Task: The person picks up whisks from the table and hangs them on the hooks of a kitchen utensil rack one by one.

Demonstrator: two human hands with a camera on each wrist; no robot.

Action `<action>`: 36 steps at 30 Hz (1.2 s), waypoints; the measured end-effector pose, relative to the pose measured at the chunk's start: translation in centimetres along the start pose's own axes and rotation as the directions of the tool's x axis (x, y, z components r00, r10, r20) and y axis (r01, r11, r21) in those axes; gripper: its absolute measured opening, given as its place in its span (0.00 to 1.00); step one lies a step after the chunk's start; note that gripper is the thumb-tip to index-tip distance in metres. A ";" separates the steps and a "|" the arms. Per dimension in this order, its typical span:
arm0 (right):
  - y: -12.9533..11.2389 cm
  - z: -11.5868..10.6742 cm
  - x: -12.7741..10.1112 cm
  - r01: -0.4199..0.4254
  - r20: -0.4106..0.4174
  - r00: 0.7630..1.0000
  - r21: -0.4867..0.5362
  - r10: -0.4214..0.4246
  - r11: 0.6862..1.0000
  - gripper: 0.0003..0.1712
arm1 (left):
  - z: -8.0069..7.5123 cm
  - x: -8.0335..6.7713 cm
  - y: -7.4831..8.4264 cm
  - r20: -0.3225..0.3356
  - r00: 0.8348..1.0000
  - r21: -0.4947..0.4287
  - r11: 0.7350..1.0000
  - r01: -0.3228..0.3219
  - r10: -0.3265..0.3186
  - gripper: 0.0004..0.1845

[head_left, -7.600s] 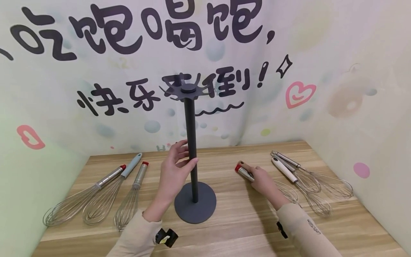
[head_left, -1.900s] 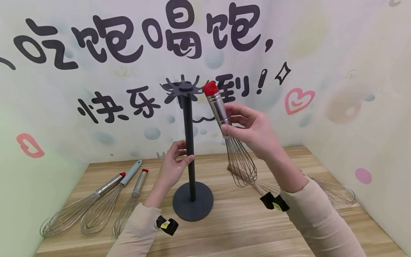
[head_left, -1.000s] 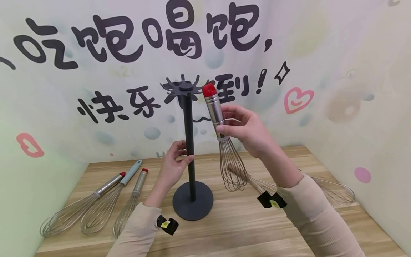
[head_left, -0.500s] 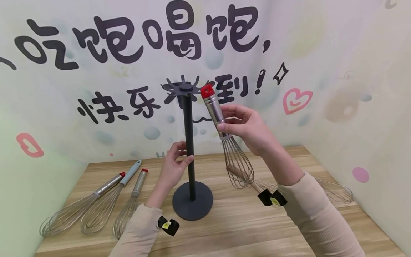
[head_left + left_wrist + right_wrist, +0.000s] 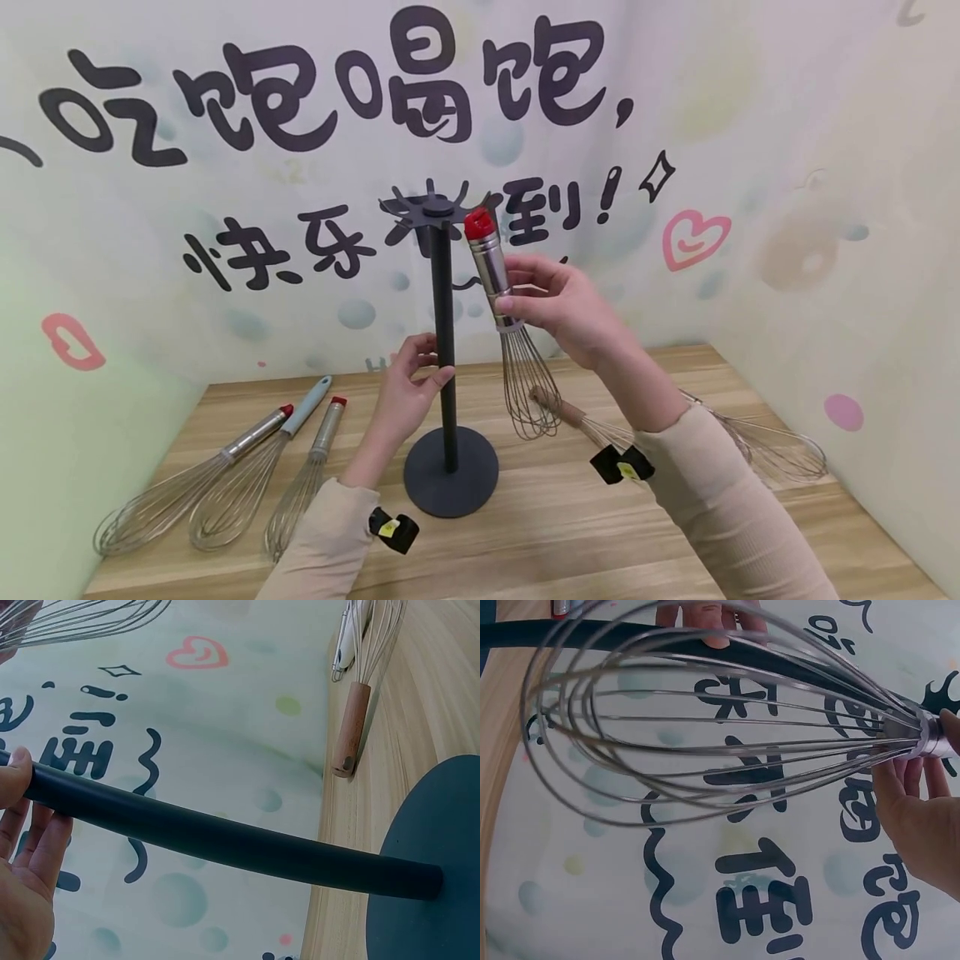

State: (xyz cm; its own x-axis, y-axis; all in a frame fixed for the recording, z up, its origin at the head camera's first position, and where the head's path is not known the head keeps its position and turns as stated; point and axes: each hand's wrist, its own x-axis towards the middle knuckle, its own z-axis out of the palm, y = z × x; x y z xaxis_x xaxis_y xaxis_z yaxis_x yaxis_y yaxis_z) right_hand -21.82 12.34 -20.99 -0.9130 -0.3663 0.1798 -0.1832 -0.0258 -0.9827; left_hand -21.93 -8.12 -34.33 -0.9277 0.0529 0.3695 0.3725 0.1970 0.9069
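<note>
A dark grey utensil stand (image 5: pixel 444 333) rises from a round base (image 5: pixel 451 482) in the middle of the wooden table (image 5: pixel 540 533), with a slotted disc (image 5: pixel 433 210) on top. My left hand (image 5: pixel 408 392) grips the pole (image 5: pixel 225 840) at mid height. My right hand (image 5: pixel 558 304) holds a steel whisk with a red cap (image 5: pixel 489 267) upright, its wires (image 5: pixel 727 727) hanging down. The red cap (image 5: pixel 477 223) sits just right of the disc's rim.
Three whisks (image 5: pixel 225 467) lie on the table's left side. On the right lie more whisks (image 5: pixel 750 442), one with a wooden handle (image 5: pixel 351 727). Papered walls with dark lettering close in the back and both sides.
My right hand lifted the red-capped whisk off the table and brought it leftward and slightly lower, close to the stand's top disc. The left hand stayed on the pole.
</note>
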 end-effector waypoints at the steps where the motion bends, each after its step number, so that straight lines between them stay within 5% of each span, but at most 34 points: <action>1: 0.1 0.1 0.1 -0.004 0.004 1.000 0.011 0.004 1.000 0.24 | 0.0 0.0 0.0 -0.001 1.000 0.002 1.000 0.001 -0.001 0.22; 10: 0.8 0.4 0.5 -0.020 0.047 0.999 0.107 0.015 0.994 0.21 | -0.1 -0.1 -0.1 0.008 1.000 0.015 1.000 0.015 -0.015 0.22; 36: 1.2 0.5 0.9 -0.015 0.073 0.997 0.160 0.004 0.987 0.22 | -0.1 -0.1 -0.3 0.008 1.000 0.033 0.999 0.003 -0.003 0.21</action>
State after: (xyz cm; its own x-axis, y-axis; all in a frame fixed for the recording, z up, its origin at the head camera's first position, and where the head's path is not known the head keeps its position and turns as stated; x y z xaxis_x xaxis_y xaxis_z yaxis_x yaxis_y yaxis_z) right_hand -22.70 11.56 -22.07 -0.8847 -0.4331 0.1726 -0.1086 -0.1685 -0.9797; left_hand -21.93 -8.31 -34.58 -0.9291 0.0605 0.3648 0.3686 0.2298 0.9007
